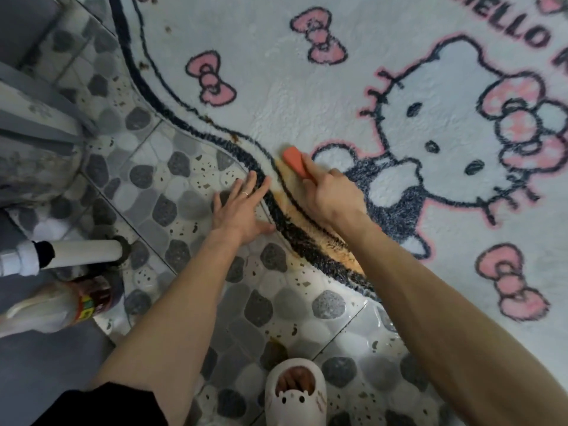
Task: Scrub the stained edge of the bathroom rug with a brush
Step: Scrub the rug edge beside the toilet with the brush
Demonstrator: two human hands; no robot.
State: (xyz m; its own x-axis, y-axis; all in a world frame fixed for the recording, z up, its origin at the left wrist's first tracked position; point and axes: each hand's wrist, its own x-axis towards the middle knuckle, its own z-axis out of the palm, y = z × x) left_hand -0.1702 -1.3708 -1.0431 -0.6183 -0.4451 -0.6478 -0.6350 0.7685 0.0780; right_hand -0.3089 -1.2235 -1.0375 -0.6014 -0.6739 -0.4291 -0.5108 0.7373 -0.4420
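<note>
I see a pebble-patterned tile floor point(184, 186) — grey and white stones, glossy where light catches it — and a white pipe point(83, 253) lying at the left.

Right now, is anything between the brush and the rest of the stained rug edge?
Nothing visible does. The brush, gripped by the right hand, sits on the orange stain. The left hand lies flat on the floor tiles and dark border beside the strip.

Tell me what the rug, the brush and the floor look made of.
The rug: soft tufted pile, likely synthetic, matte; fuzzy fibres show. The brush: smooth orange body, probably plastic; bristles hidden. The floor: glazed ceramic tile with a pebble print, glossy; grout lines and glare suggest it.
</note>
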